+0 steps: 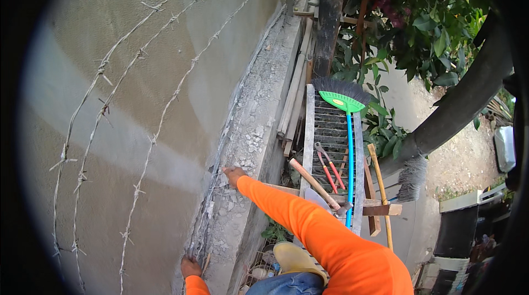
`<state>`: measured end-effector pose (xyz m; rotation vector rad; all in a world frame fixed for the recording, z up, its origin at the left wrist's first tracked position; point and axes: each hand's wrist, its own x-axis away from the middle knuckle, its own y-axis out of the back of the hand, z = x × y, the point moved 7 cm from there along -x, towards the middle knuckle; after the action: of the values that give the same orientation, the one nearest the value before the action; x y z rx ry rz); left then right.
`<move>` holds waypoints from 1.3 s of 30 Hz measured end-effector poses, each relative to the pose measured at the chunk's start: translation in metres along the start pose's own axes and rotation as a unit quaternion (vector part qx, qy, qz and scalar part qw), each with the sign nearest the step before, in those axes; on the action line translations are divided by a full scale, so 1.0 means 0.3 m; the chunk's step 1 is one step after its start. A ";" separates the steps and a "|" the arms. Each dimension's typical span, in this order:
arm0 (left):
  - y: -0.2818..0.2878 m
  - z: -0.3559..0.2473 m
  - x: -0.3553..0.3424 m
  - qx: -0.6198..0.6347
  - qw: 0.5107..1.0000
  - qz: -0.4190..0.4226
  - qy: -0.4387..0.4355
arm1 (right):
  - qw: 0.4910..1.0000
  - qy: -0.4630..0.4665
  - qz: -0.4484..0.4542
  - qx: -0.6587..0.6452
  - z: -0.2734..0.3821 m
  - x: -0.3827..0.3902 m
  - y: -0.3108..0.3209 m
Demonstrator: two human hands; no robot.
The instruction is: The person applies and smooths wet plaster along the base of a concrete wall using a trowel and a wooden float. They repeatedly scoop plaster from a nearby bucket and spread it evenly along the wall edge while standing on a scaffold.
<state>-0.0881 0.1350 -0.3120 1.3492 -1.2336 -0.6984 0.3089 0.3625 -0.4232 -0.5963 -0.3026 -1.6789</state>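
Observation:
My right hand reaches across a concrete ledge strewn with broken grey rubble. Its fingers are curled at the seam where the ledge meets the wall; what they grip, if anything, is too small to tell. Lower down, my left hand is closed beside the same seam, and what lies in its fingers is hidden. A thin, ragged grey strip runs along this seam between the two hands. Next to my left hand, a small stick-like piece rests on the ledge.
Barbed wire stretches along the wall to the left. A slatted rack holds a green broom, red-handled cutters and a hammer. A wooden handle leans alongside. My yellow boot is below the ledge.

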 end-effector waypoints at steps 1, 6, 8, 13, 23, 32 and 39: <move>0.012 -0.013 -0.002 0.011 1.000 -0.014 -0.007 | 0.998 -0.012 0.018 -0.061 -0.027 0.013 -0.026; 0.013 -0.028 -0.001 -0.016 1.000 -0.013 0.014 | 0.996 0.048 0.065 -0.028 -0.070 0.064 -0.143; 0.005 -0.018 0.003 -0.045 0.998 -0.005 0.049 | 0.994 -0.029 0.071 -0.079 -0.119 0.072 -0.159; 0.004 -0.019 0.013 -0.042 0.996 -0.012 0.082 | 0.996 0.029 0.022 -0.078 -0.152 0.101 -0.130; 0.067 -0.058 0.041 0.008 0.998 -0.055 0.043 | 0.978 0.161 0.017 0.130 -0.179 0.312 -0.231; 0.066 -0.044 0.049 0.006 0.997 -0.072 0.005 | 0.975 0.212 -0.003 0.069 -0.146 0.389 -0.256; 0.043 -0.057 0.058 0.004 0.996 -0.074 0.056 | 0.976 0.189 -0.053 0.096 -0.157 0.420 -0.181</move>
<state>-0.0709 0.1267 -0.2921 1.4774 -1.0573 -0.7111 0.2335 0.2440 -0.3870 -0.1110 -0.2199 -1.8002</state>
